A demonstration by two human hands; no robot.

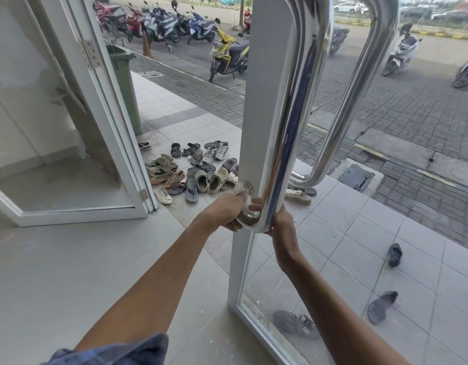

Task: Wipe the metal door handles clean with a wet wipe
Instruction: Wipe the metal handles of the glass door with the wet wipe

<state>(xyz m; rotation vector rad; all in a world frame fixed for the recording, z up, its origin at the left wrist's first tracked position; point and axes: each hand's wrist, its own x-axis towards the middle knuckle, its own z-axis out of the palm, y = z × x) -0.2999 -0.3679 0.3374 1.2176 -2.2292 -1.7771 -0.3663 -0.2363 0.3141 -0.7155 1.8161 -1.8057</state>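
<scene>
Left hand (229, 212) closed around a crumpled wet wipe (239, 189), pressing it against the short horizontal stub at the bottom of the near door handle (288, 122), right where the stub meets its round mounting plate on the white door frame (256, 106). Right hand (281, 227) wrapped behind the handle's lower bend, just across the bar from the wipe, apparently steadying the door; fingers hidden by the bar, so hard to say how tightly closed, and nothing visibly held.

Risks from here: wipe bunched small, so likely to skate over the tight corner between stub and plate and leave grime there. Polished chrome slick once wet; a slip of the pressing hand could jam knuckles into the frame. Door free to swing if the steadying grip eases, pulling the surface away mid-stroke. Bare right palm on cleaned metal could leave fresh smears.

Above the grip, the long vertical bar rising out of view. Beyond the glass, to the right of the grip, the outer handle (359, 96), reachable only from the other side of the door. Below and left of the grip, a scatter of sandals and shoes (196, 167) on the tiled threshold, underfoot for anyone stepping round. Farther off, a green bin (125, 83) and parked scooters (227, 54).
</scene>
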